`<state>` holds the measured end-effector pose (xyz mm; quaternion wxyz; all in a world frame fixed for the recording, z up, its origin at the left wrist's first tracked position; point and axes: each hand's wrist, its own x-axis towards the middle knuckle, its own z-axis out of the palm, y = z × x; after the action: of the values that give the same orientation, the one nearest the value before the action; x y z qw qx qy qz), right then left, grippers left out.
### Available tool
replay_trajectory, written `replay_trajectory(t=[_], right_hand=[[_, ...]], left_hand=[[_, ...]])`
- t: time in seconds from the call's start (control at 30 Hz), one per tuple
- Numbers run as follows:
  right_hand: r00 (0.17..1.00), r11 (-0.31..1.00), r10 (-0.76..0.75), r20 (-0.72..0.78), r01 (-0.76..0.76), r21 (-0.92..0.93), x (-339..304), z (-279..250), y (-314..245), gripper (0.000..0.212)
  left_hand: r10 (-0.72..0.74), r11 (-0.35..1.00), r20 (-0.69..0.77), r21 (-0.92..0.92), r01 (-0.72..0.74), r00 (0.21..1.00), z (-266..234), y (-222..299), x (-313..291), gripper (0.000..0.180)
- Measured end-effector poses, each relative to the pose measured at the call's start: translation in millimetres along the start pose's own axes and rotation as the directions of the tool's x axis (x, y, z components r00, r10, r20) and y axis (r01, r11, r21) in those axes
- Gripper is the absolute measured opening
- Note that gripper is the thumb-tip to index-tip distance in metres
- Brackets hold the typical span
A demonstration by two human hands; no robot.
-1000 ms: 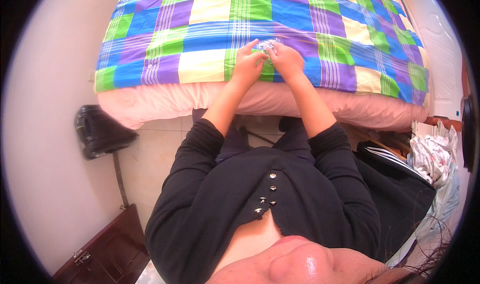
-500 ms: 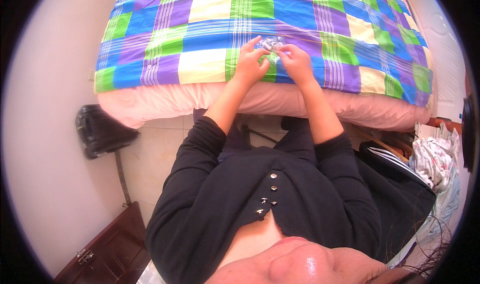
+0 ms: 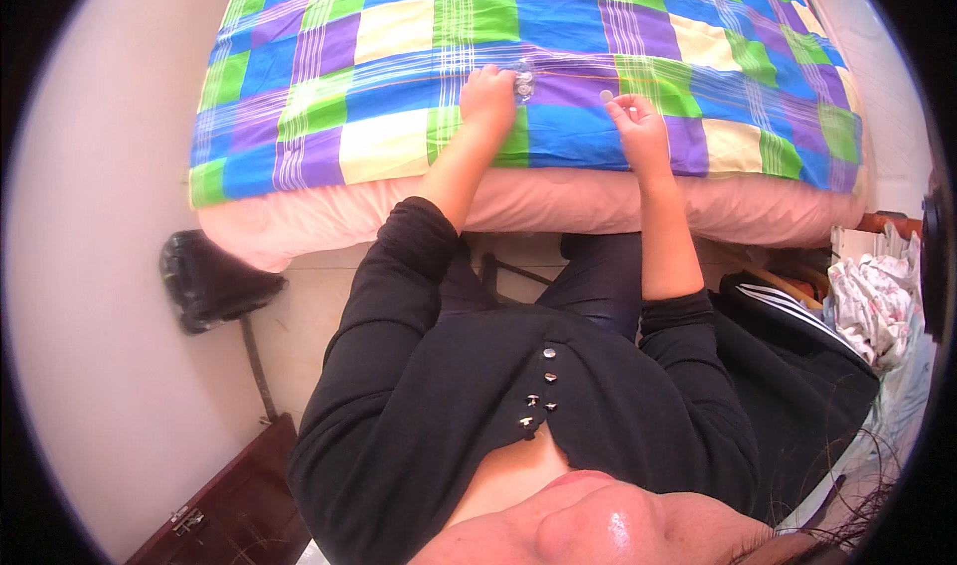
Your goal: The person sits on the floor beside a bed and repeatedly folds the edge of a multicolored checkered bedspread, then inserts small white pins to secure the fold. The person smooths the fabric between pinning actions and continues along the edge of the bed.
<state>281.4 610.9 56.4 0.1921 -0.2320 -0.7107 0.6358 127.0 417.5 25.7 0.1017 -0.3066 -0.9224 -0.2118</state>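
Observation:
A colourful checked cloth covers the bed in front of me. On it lies a small clear plastic bag with shiny silvery pieces inside, too small to name. My left hand is closed at the bag's left edge, back of the hand upward, its fingertips partly hidden. Off to the right, my right hand hovers over the cloth, pinching a small round whitish disc between thumb and fingers. What exactly the disc is, I cannot make out.
Pink bedding hangs along the bed's near edge. A black padded seat stands at the left by the wall. At the right are a black garment with white stripes and a heap of pale patterned cloth.
Both hands were together at the bag. My right hand has drawn away to the right with the disc. The left hand has turned over and moved slightly left, with the bag beside it.

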Motion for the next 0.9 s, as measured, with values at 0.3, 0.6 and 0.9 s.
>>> replay_trajectory(t=[0.3, 0.6, 0.9], right_hand=[[1.0, 0.996, 0.0, 0.017, -0.002, 0.092, -5.5, -3.3, 11.3, 0.01], [1.0, 0.996, 0.005, 0.012, -0.007, 0.093, -8.7, -10.2, 10.5, 0.012], [0.998, 0.999, 0.026, -0.058, -0.027, -0.028, 23.9, -20.2, 2.1, 0.022]], left_hand=[[0.007, 0.999, 0.086, -0.041, -0.003, 0.996, 4.7, -10.6, 8.0, 0.018], [-0.167, 0.983, 0.31, -0.018, 0.181, 0.936, 13.1, -16.0, 25.3, 0.021], [-0.09, 0.996, 0.205, 0.028, 0.086, 0.975, -17.4, -14.3, 29.3, 0.021]])
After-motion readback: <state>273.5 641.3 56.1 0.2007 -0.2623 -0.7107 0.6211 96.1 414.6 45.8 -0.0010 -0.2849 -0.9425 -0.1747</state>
